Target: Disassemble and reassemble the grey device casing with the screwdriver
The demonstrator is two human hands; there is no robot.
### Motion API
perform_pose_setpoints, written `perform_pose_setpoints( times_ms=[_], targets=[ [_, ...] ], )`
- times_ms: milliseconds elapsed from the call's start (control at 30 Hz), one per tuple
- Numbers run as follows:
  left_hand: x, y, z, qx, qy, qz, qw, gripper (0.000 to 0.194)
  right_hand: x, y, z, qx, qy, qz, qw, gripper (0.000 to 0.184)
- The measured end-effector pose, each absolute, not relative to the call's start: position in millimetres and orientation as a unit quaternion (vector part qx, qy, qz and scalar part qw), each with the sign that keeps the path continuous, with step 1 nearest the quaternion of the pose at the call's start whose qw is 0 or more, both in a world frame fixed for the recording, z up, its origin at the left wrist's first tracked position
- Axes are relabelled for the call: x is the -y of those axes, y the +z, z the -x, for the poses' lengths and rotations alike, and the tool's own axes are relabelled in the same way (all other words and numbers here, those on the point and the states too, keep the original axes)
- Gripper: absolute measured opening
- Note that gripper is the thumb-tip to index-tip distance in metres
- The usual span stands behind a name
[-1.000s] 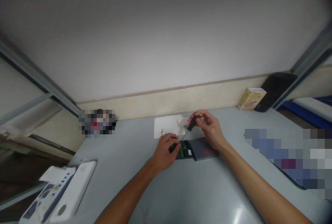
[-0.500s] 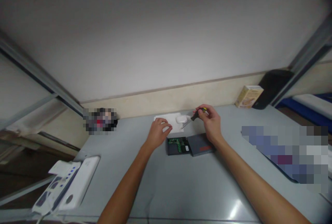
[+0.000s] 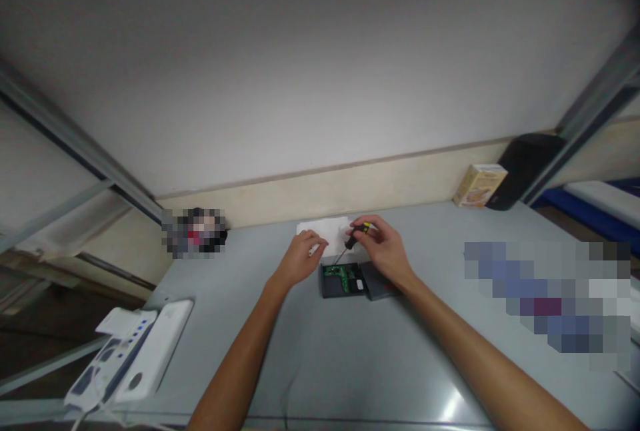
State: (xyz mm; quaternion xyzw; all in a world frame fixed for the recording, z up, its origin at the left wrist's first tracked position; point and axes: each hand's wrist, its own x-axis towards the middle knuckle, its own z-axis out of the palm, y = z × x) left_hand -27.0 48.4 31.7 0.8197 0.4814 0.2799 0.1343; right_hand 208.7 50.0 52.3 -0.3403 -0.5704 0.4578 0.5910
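My right hand is closed round the black-and-yellow handle of a screwdriver. The screwdriver's thin shaft slants down to the left, its tip at the top edge of an opened dark case with a green circuit board inside. Partly under my right wrist, a dark grey cover lies beside the case. Just above the case's left corner is my left hand, its fingers bent and the tips drawn together in a pinch. Whatever they may hold is too small to make out. Behind both hands lies white paper.
A white power strip and a long white device lie at the grey table's left edge. At the back right stand a yellow box and a black object. Blurred-out items lie at the left back and right.
My right hand has brought the screwdriver left and down, from over the paper to the case's top edge. It now covers the white object on the paper. My left hand has barely shifted.
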Motion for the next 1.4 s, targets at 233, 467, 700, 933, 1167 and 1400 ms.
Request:
perform_pose_setpoints(
  times_ms=[233, 467, 700, 933, 1167, 1400],
  targets=[
    [-10, 36, 31, -0.481, 0.270, -0.808, 0.208, 0.027, -40, 51, -198, 0.620, 0.427, 0.350, 0.558, 0.016],
    [-10, 37, 29, -0.464, 0.235, -0.818, 0.244, 0.027, -38, 52, -198, 0.627, 0.421, 0.346, 0.557, 0.014],
    [-8, 40, 31, -0.450, 0.244, -0.819, 0.260, 0.028, -40, 51, -199, 0.627, 0.417, 0.351, 0.557, 0.015],
    [-9, 38, 29, -0.456, 0.240, -0.818, 0.256, 0.029, -35, 62, -196, 0.668, 0.396, 0.334, 0.534, 0.014],
    [-8, 36, 28, -0.464, 0.240, -0.816, 0.247, 0.030, -44, 86, -172, 0.720, 0.361, 0.295, 0.514, 0.012],
    [-8, 35, 27, -0.469, 0.238, -0.816, 0.242, 0.028, -39, 90, -164, 0.708, 0.406, 0.278, 0.507, 0.018]
  ],
)
